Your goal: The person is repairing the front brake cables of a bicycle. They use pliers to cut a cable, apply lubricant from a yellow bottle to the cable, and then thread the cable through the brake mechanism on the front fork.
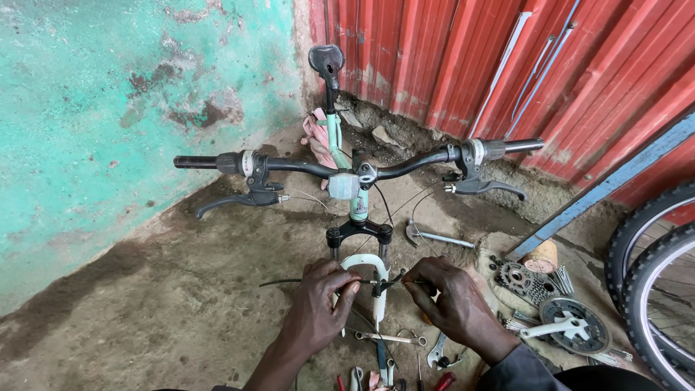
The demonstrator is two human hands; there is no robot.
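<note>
L hand (318, 304) pinches black cable (289, 282), lying left-right across fork (376, 279); R hand (452, 300) grips its other end w/ fingertips. Bars (358, 163) run left-right too.

Left hand (318, 300), right hand (449, 300) pinched, fingertips facing.

We are in a rough bicycle repair workshop: bare dirt floor (181, 289), a peeling turquoise plaster wall (108, 87) on the left, red corrugated metal sheeting (449, 58) far right, scattered steel spanners (438, 355), a toothed sprocket cluster (525, 282) and spoked wheels (659, 289) near right.
</note>
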